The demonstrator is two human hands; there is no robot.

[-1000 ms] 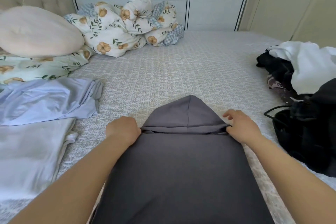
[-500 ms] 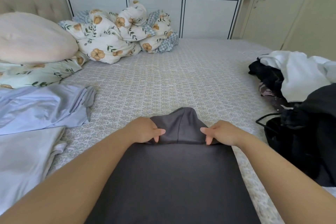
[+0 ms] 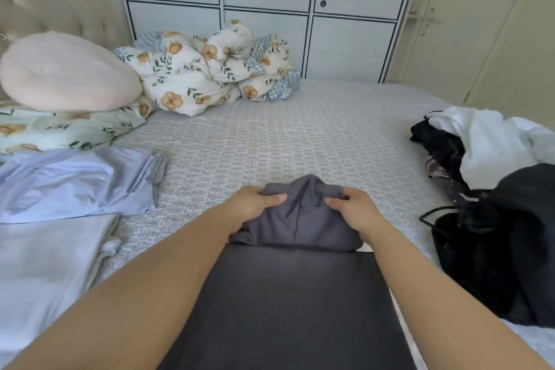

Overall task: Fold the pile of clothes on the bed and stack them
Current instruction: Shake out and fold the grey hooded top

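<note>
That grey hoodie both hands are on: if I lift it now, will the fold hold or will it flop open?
Probably flops: the grey hoodie bunches softly at its hood where the left hand and right hand grip it. The fabric looks thick, so likely moderately heavy. On the textured bedspread it should drag rather than slide.

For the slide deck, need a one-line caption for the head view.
Both hands, left and right, fold the hood of a grey hoodie back on the bed.

A round pink pillow (image 3: 64,72) rests on a floral pillow (image 3: 60,129) at the headboard (image 3: 54,6). Beside them lies a bunched floral duvet (image 3: 207,69), with white cabinets (image 3: 264,9) behind the patterned bedspread (image 3: 285,135).
</note>
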